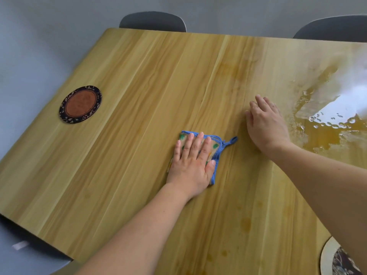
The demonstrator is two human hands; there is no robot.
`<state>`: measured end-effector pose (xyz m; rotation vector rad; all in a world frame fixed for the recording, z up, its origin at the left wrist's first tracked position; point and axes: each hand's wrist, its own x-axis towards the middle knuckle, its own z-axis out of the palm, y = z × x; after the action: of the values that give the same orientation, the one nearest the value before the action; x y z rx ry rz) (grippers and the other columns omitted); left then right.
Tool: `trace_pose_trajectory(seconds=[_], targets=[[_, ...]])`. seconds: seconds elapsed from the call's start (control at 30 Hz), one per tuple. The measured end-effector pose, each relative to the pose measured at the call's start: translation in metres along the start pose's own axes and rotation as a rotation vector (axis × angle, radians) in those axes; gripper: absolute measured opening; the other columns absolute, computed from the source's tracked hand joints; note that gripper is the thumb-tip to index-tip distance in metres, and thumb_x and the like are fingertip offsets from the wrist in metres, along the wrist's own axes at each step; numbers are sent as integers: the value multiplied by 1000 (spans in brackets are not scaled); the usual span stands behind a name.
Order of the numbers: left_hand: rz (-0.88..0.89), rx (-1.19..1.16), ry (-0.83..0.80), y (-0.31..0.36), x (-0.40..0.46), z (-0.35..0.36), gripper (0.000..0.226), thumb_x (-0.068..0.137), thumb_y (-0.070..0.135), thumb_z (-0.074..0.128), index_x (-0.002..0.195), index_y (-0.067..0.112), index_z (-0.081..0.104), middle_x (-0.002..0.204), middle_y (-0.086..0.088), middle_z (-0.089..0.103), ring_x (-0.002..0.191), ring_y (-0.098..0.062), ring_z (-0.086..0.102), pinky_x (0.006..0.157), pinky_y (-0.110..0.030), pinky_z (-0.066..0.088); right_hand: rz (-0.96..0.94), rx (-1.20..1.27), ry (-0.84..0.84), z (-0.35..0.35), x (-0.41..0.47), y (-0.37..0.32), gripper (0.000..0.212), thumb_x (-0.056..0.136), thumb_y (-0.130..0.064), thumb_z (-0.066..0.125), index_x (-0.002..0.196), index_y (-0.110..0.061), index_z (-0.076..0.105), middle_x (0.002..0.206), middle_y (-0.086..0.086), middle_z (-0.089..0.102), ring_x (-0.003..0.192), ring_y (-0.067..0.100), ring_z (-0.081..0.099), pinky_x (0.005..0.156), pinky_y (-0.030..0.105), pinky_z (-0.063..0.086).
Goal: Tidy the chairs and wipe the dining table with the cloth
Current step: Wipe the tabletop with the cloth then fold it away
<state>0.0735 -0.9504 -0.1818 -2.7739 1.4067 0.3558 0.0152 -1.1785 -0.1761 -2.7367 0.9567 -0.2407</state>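
Note:
A folded cloth (215, 144) with a blue border and green spots lies on the wooden dining table (139, 86). My left hand (191, 163) presses flat on top of the cloth, fingers together and pointing away from me. My right hand (267, 124) rests palm down on the bare table to the right of the cloth, holding nothing. A wet, shiny patch (325, 120) spreads over the table's right side, just beyond my right hand. Two dark grey chair backs, one chair (153, 21) at the far middle and another chair (333, 26) at the far right, stand against the table's far edge.
A round brown coaster with a dark patterned rim (80, 104) lies near the table's left edge. Part of a pale round mat (335, 259) shows at the bottom right corner. A grey chair seat (29, 253) sits under the near left edge. Grey floor surrounds the table.

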Motion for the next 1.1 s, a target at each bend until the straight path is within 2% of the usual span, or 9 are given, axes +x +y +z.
trace_pose_trajectory(seconds=[0.3,0.43,0.53,1.1], targets=[[7,6,-21,2,51,-11,78,81,56,-12,153,26,-11,161,4,-21,146,-17,-23,117,-45,-16,22,46,32,5,37,16,49,103,-31,29,143,-5,40,157,10,26,147,24,17,120,37,11],[-12,6,-20,2,70,-17,63,99,51,7,154,26,-11,160,4,-21,146,-17,-24,117,-45,-16,29,59,32,6,53,22,49,103,-30,28,143,-3,40,157,10,25,147,24,15,120,36,11],[-7,8,-27,0,82,-21,62,102,48,15,153,27,-13,160,5,-23,145,-16,-26,117,-44,-18,23,70,43,4,67,24,49,103,-28,29,144,-3,39,157,10,25,147,24,15,120,36,11],[-25,33,-48,4,138,-34,62,101,49,13,152,27,-16,158,6,-27,143,-14,-30,117,-44,-17,62,87,51,7,130,49,51,104,-32,25,147,-5,35,158,9,23,147,23,13,121,36,10]])
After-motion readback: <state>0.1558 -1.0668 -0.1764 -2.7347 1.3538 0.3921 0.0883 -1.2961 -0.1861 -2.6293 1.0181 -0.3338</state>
